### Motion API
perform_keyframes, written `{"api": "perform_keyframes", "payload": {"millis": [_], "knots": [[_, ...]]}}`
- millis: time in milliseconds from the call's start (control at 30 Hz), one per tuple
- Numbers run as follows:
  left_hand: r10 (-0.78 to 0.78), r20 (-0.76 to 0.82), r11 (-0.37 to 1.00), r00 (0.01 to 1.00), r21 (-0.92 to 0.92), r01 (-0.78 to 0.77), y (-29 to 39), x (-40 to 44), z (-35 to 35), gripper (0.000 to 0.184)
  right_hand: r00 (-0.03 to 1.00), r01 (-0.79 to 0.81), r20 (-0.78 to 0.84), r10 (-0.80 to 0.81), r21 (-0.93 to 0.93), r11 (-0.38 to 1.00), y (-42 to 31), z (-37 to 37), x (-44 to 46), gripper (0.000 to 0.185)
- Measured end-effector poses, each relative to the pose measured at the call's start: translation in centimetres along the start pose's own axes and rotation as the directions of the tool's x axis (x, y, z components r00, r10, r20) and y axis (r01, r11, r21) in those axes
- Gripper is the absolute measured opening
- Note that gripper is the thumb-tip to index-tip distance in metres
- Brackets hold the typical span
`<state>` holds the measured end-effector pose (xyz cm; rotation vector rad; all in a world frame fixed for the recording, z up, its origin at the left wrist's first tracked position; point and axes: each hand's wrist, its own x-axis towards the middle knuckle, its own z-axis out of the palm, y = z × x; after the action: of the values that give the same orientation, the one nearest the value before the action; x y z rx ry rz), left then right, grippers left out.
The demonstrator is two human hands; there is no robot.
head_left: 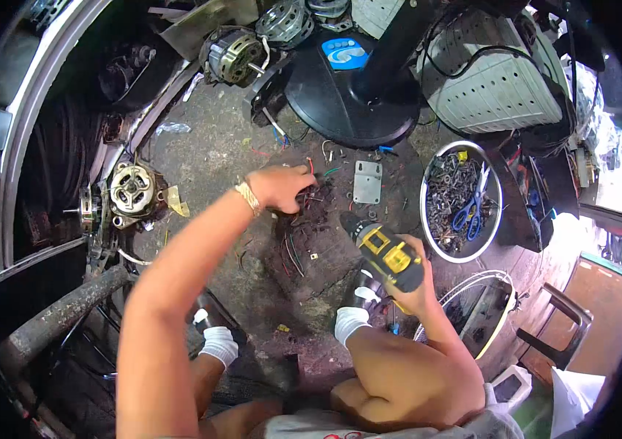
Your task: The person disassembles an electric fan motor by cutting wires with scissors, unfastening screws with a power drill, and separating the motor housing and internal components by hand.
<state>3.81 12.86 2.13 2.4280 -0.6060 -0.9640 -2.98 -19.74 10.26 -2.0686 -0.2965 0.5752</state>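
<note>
My right hand (417,289) grips a yellow and black cordless drill (388,256), which points up and to the left above the floor. My left hand (282,189), with a bracelet at the wrist, reaches down to a dark patch of floor with small screws and wire bits. Its thumb and fingers are apart, and I see nothing held between them. Just right of that hand lies a flat metal plate (367,182) with holes. Loose wires (294,254) lie on the floor below the left hand.
A white-rimmed bowl (424,192) of screws, with blue-handled scissors (468,218) on top, stands at the right. A black round stand base (326,110) is ahead. Motors (132,190) sit at the left and at the back (234,58). A white-rimmed basket (508,293) is near my right knee.
</note>
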Motion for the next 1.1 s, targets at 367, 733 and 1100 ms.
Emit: {"api": "perform_keyframes", "payload": {"millis": [367,733,1100], "knots": [[0.478,0.182,0.576,0.859,0.674,-0.463,-3.2,-2.1,-0.3,0.085,0.986,-0.013,-0.158,0.058,0.271,0.962,0.3,-1.0,1.2,0.071],[-0.091,-0.574,0.992,0.814,-0.126,0.022,-0.6,-7.1,1.0,0.077,0.95,-0.142,-0.166,0.263,0.521,0.841,2.5,-2.4,0.5,0.038],[-0.763,-0.64,0.612,0.092,-0.669,0.421,4.9,-2.5,13.7,0.093,0.837,-0.435,0.235,0.494,0.834,0.34,0.0,6.7,3.2,0.03]]}}
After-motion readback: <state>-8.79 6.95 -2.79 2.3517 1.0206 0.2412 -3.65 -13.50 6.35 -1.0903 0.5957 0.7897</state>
